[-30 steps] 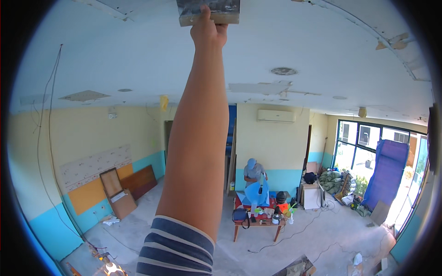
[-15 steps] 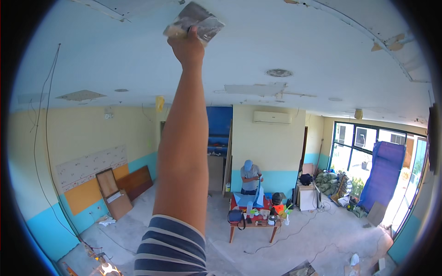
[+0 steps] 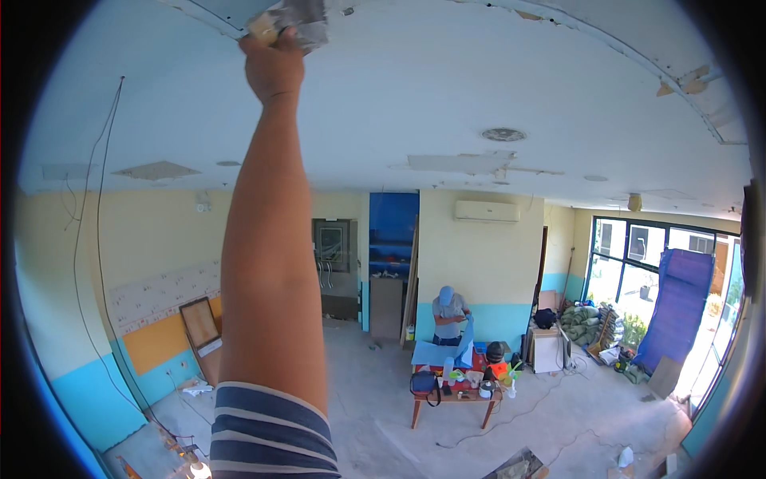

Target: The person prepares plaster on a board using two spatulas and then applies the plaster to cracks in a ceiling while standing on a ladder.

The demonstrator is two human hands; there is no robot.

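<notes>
My left hand [image 3: 275,68] reaches straight up on a bare arm with a striped sleeve. Its fingers are closed on a broad putty knife [image 3: 309,22]. The flat grey blade looks smeared, and a yellowish part of the tool shows beside my fingers. The putty knife is up at the white ceiling [image 3: 383,88], near a raised panel edge with a gap at the top left; whether the blade touches it I cannot tell. The top of the tool is cut off by the frame. My right hand is out of view.
Below, a person [image 3: 451,311] in a blue cap handles a blue sheet behind a cluttered table [image 3: 415,409]. Stacked sacks [image 3: 581,323] lie near the tall windows. Boards lean at the left wall, cables hang from the ceiling [image 3: 102,152], and a cord crosses the floor.
My left hand and the putty knife have moved left and up along the ceiling, toward the panel edge. The room has shifted slightly right in view, uncovering a doorway beside my arm.
</notes>
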